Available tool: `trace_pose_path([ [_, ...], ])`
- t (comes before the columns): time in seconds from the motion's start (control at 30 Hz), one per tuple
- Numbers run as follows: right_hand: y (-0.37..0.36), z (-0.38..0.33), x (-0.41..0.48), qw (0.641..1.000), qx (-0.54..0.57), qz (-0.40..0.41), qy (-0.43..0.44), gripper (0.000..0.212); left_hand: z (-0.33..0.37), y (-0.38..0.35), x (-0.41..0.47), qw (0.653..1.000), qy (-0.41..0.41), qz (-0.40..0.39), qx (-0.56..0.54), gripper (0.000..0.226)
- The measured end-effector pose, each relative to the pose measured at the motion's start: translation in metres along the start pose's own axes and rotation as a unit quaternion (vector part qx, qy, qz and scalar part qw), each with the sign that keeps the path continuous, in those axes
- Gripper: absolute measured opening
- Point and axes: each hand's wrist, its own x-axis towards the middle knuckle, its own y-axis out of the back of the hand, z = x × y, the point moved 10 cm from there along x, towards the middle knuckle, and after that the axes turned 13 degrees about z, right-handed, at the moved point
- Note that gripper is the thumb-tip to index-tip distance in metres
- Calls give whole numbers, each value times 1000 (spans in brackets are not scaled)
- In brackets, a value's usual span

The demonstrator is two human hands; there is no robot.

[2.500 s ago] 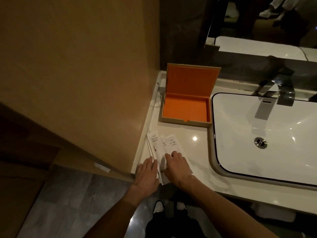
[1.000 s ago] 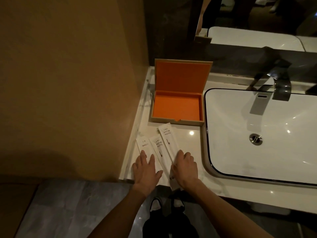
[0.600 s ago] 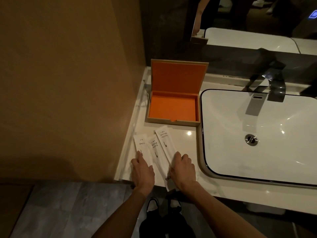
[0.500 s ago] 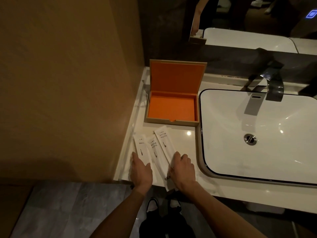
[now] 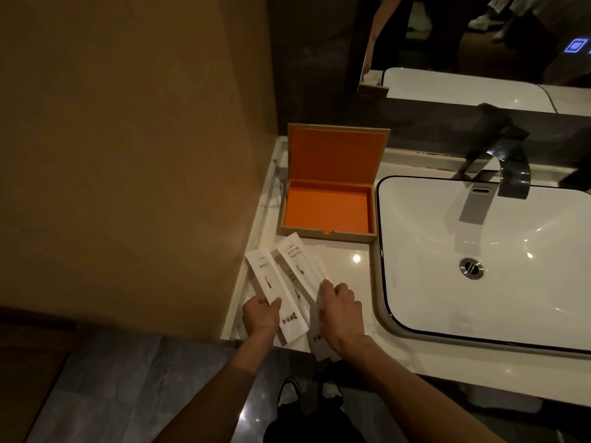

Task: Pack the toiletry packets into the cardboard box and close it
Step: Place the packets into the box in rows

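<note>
Gathering step: my left hand (image 5: 260,316) pinches the comb packet (image 5: 263,276) at its near end. My right hand (image 5: 340,310) lies bent-fingered on the toothbrush packets (image 5: 295,257) — grip unclear. They lie on the counter (image 5: 345,270), just before the open cardboard box (image 5: 326,235) — next, lift them in flat.

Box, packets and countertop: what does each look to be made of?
The cardboard box looks like rigid tan paperboard, matte, with a flat orange lining, paper or fabric. The comb packet and toothbrush packet: thin white paper by the look, matte, printed black; coated film is possible. The countertop: glossy pale stone or composite, faint grey veining, mirroring a lamp.
</note>
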Motion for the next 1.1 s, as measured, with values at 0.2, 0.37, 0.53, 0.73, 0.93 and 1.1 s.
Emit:
trace_pose_path([
  [0.2,22,-9,17,999,3,31,19,43,15,-7,-6,990,59,-60,-115,15],
  [0.37,49,0,36,998,-6,56,20,35,40,-28,-23,977,81,-122,-155,12],
  [0.53,73,27,59,997,-31,71,-10,23,64,-59,-40,966,94,-158,-182,22],
  [0.73,86,51,100,998,-32,52,-1,26,81,-103,-49,950,175,-175,-190,23],
  [0.93,83,61,148,999,-44,-9,29,40,103,-128,-54,943,219,-154,-196,11],
  [1.1,85,64,186,996,-61,-29,51,42,121,-145,-53,939,237,-119,-219,7],
])
